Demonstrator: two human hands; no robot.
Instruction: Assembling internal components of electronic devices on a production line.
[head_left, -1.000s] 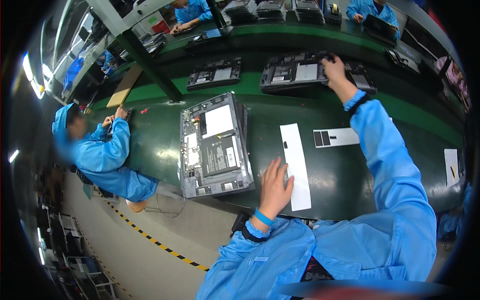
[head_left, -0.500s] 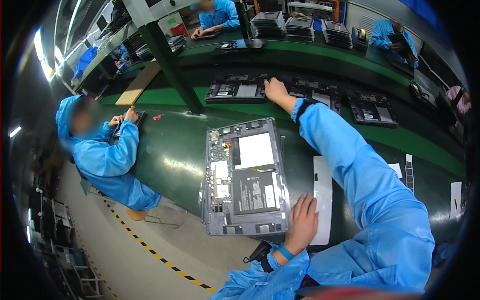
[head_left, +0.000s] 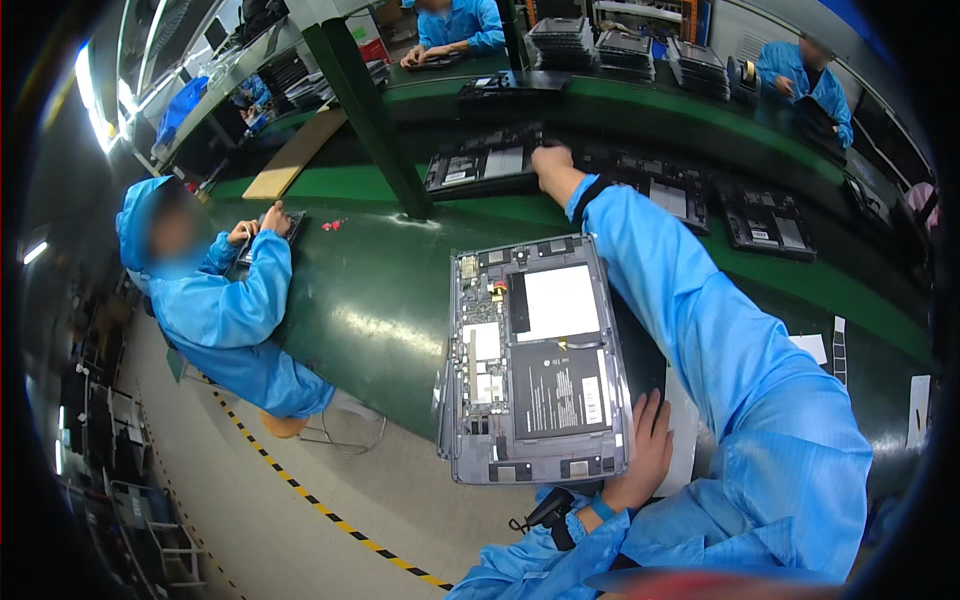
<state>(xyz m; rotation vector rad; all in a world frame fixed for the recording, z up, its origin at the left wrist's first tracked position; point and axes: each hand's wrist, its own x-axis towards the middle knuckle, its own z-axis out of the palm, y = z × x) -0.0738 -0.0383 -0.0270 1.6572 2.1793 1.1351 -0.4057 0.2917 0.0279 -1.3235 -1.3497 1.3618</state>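
Note:
An opened tablet [head_left: 563,392], its battery and circuit board exposed, lies in front of me at the bench's near edge. Another flat unit shows under its left side. My left hand [head_left: 640,458] rests beside its lower right edge, fingers stretched out, seeming to touch the rim. Reaching across the bench, my right hand [head_left: 556,168] is closed on the right end of another opened tablet [head_left: 478,168], which looks slightly tilted on the far green strip. Its fingertips are blurred and partly hidden. A white strip [head_left: 682,440] lies under my left hand, partly covered by my right arm.
More opened tablets [head_left: 768,222] lie along the strip to the right. A green post [head_left: 372,115] rises left of the held tablet. At the left a co-worker [head_left: 215,290] in blue handles a device. Stacks of flat units [head_left: 560,45] stand at the back.
My view has shifted, so the scene sits further right. The far tablet has moved a little left and tilted with my right hand. The near tablet has slid slightly right toward my left hand.

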